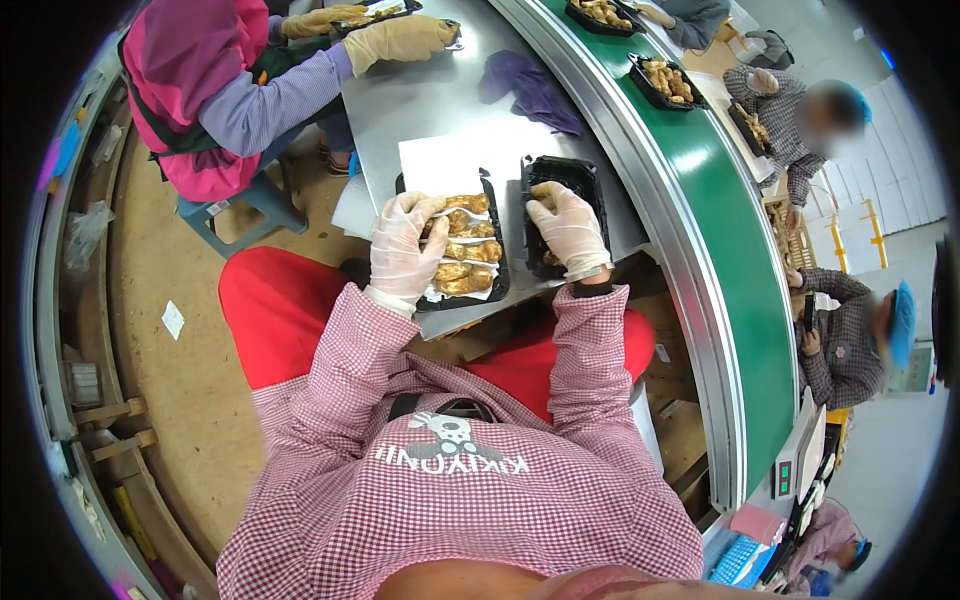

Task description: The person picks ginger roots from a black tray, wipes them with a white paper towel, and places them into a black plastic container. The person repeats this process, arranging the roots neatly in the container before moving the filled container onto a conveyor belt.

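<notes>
My left hand point(408, 245), in a pale thin glove, bends over the left side of a black tray point(500, 285). Its thumb and forefinger close around the end of a brown mushroom point(458, 223) in that tray. Several golden-brown mushrooms point(466, 284) lie there in rows, with white paper strips between them. To the right, my gloved right hand point(568, 230) reaches into a second black tray point(566, 167). Its fingers are curled together at a brown mushroom, partly hidden by them. More brown pieces show low in this tray, mostly under the hand.
A white sheet point(440, 158) and a purple cloth point(530, 90) lie on the metal table point(395, 110). A green conveyor point(735, 290) with filled trays point(667, 84) curves along the right. At upper left a co-worker's gloved hand point(405, 42) handles another tray. Other people work beyond the conveyor.
</notes>
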